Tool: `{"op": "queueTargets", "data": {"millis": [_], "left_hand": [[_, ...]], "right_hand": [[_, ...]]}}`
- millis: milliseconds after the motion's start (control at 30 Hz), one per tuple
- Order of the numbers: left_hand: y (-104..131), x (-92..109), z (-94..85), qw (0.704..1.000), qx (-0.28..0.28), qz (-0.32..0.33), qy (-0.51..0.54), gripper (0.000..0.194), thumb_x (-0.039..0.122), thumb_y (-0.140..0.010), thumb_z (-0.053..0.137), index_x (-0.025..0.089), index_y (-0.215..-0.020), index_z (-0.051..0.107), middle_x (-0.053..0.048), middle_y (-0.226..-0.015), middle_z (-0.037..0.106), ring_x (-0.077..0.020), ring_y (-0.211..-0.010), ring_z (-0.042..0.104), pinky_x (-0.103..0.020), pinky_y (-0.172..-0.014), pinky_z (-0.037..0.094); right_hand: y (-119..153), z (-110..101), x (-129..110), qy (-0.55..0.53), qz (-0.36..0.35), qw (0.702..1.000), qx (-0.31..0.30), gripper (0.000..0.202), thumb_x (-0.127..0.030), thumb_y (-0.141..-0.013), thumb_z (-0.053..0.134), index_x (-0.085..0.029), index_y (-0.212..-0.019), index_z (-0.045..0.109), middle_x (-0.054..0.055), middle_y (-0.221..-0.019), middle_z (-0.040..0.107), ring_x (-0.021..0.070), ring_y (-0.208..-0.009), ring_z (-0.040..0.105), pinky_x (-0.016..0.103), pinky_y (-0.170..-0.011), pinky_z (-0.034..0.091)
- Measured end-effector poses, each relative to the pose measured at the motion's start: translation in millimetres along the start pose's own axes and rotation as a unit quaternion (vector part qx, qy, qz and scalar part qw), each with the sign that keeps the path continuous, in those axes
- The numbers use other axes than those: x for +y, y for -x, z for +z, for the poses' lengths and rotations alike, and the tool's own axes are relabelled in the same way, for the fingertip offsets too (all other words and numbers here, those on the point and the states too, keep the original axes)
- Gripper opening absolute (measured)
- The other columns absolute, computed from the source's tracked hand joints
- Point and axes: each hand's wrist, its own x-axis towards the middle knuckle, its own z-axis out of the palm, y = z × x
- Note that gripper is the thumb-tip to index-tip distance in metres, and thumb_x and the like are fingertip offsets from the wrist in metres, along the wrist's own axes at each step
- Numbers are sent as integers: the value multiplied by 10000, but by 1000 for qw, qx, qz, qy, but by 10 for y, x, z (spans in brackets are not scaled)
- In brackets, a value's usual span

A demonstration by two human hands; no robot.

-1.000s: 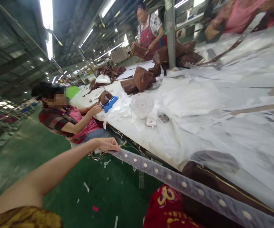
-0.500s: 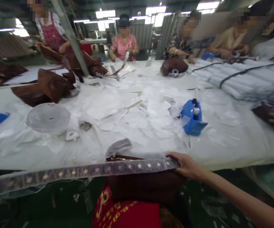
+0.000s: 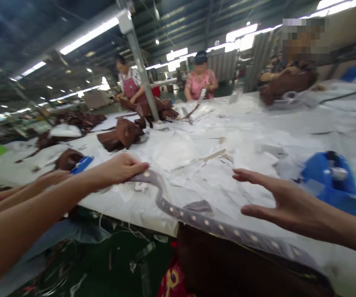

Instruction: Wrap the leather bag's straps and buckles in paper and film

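My left hand (image 3: 124, 169) grips one end of a long plastic-wrapped strap (image 3: 202, 220) with a row of pale round studs. From there the strap bends down and runs right across the top of a dark brown leather bag (image 3: 227, 264) at the table's near edge. My right hand (image 3: 270, 198) is off the strap, above it and over the table, with thumb and fingers apart and nothing in them. A grey flap (image 3: 199, 207) sticks up behind the strap. The bag's lower part is cut off by the frame.
A blue tape dispenser (image 3: 331, 177) stands right of my right hand. White sheets and plastic (image 3: 178, 152) lie over the table. Brown leather pieces (image 3: 122, 134) sit near a metal post (image 3: 142, 70). A co-worker's arm (image 3: 48, 179) reaches in at left; other people work across the table.
The view has turned left. My right hand has let go of the strap and opened. My left hand has come up over the table, and the strap, straight before, now curves.
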Motion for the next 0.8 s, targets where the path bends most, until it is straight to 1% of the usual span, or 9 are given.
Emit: {"op": "queueTargets", "data": {"millis": [67,133,233,300,400,500,633,733,800], "left_hand": [[42,284,-17,998,-58,16,25,530,651,-727,573,174,-507,494,53,-405,384,-69,-355,290,-211,-367,170],[6,558,91,990,-110,51,70,582,724,-726,497,191,-499,440,60,-371,341,-69,-331,243,-218,-353,140],[-43,785,255,979,-155,108,71,622,770,-725,436,186,-511,454,54,-379,357,-69,-325,252,-213,-344,157],[-43,780,296,973,-190,123,40,632,780,-720,431,183,-515,461,55,-385,356,-67,-328,249,-211,-348,170],[-46,645,308,969,-219,109,13,647,788,-735,387,184,-515,456,60,-380,327,-71,-335,238,-219,-363,180],[-99,471,317,971,-201,128,-2,635,759,-780,343,185,-523,440,56,-407,327,-82,-373,263,-232,-397,210],[-215,243,255,959,-152,219,-92,560,630,-855,368,169,-571,509,25,-508,447,-112,-492,403,-241,-485,292],[-236,214,171,944,-87,263,-178,448,583,-807,509,159,-831,653,-43,-797,645,-180,-748,569,-252,-638,383],[-197,309,153,942,-76,266,-190,612,622,-718,604,173,-1133,599,-84,-1084,641,-221,-934,583,-265,-735,413]], "right_hand": [[-363,30,-436,-20,-88,995,48,905,-512,-686,714,-165,-1432,338,153,-1391,469,361,-1239,473,477,-1011,430],[-612,112,-746,-63,-138,985,83,926,-445,-660,749,-153,-1430,325,148,-1376,487,338,-1212,504,430,-977,459],[-790,224,-836,-120,-132,977,113,490,-310,-771,615,-151,-1231,557,89,-1062,692,256,-910,662,320,-753,530],[-793,230,-731,-108,-116,980,119,285,-236,-794,538,-152,-1039,657,58,-867,722,218,-753,671,279,-652,501],[-696,151,-574,-60,-125,985,99,198,-202,-776,541,-173,-919,675,37,-808,716,192,-706,659,254,-625,463],[-595,50,-480,-29,-125,990,64,156,-202,-790,530,-192,-863,667,13,-742,698,170,-649,638,238,-587,434],[-524,-42,-322,-7,-87,994,65,189,-194,-791,508,-197,-877,675,14,-727,700,176,-642,641,239,-588,433],[-511,-83,-253,2,-71,995,76,233,-180,-780,496,-199,-912,687,24,-771,717,190,-680,656,247,-621,444],[-524,-103,-277,6,-67,995,79,245,-176,-780,485,-201,-914,689,24,-776,720,191,-681,658,248,-626,444]]}}
